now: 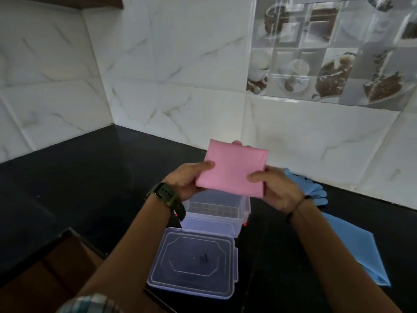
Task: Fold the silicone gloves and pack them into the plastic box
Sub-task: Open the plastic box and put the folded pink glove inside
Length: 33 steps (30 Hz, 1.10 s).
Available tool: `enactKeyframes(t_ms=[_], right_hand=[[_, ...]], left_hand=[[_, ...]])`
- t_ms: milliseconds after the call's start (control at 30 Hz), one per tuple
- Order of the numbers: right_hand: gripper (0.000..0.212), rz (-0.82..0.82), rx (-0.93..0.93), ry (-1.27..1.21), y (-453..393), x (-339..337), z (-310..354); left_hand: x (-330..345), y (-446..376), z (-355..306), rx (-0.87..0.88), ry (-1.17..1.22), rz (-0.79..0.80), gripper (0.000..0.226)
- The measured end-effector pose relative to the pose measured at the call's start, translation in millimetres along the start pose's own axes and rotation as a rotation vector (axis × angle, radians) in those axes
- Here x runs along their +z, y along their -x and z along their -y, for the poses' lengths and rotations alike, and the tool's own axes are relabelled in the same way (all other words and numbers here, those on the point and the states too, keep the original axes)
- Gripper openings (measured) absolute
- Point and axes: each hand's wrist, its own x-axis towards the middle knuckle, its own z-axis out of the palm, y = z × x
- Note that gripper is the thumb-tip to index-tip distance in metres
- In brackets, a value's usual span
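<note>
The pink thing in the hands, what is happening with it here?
A person holds a folded pink glove with both hands, left hand and right hand, above an open plastic box on a black counter. The lid lies in front of the box. A blue glove lies unpacked to the right.

Both hands – left hand [187, 180], right hand [274, 187] – gripping folded pink glove [232, 169], above open plastic box [216, 213]

Glossy black worktop [90, 177]; on it a clear, smooth plastic box [234, 213] and lid [194, 263]; matt pink glove [232, 170]; shiny marble-look tiles [176, 75].
</note>
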Motion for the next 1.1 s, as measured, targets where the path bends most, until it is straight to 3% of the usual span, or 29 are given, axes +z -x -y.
enactKeyframes(t_ms=[167,300,367,433,500,567,700,800,900,967,1033,1100], right_hand=[[0.035,-0.134,0.18,0.242,-53.5,19.4,-34.1],[0.045,-0.256,0.372,0.665,-68.9,27.3,-55.8],[0.04,-0.223,0.349,0.777,-69.5,35.2,-60.8],[0.04,-0.17,0.369,0.777,-65.7,41.2,-64.3],[0.043,-0.142,0.442,0.581,-65.1,39.2,-64.9],[0.05,-0.214,0.548,0.463,-73.3,35.8,-69.5],[0.047,-0.325,0.509,0.837,-80.5,38.8,-88.1],[0.041,-0.272,0.467,1.12,-80.6,40.5,-101.2],[0.042,-0.215,0.555,1.53,-84.2,49.3,-99.1],[0.04,-0.201,0.484,1.727,-87.7,57.5,-83.5],[0.03,-0.261,0.287,1.737,-88.2,55.5,-62.6],[0.027,-0.396,0.103,1.623,-78.9,42.6,-36.5]], left_hand=[[-37.7,-28.2,6.5,-0.1,-0.237,-0.215,0.042],[-45.1,-56.9,25.3,-0.21,-0.694,-0.365,0.056],[-39.5,-64.6,33.6,-0.192,-0.896,-0.334,0.045],[-37.0,-73.0,41.4,-0.174,-0.941,-0.306,0.038],[-35.1,-77.7,45.7,-0.233,-1.057,-0.358,0.043],[-32.6,-77.5,49.8,-0.312,-1.177,-0.42,0.045],[-28.3,-78.0,68.3,-0.333,-1.179,-0.294,0.031],[-28.8,-89.5,78.5,-0.365,-1.322,-0.235,0.035],[-19.7,-90.9,81.0,-0.191,-1.654,-0.314,0.041],[-8.2,-93.5,77.7,-0.061,-1.758,-0.343,0.034],[7.5,-89.1,62.8,-0.085,-1.864,-0.352,0.029],[27.2,-84.4,44.2,0.192,-1.907,-0.372,0.026]])
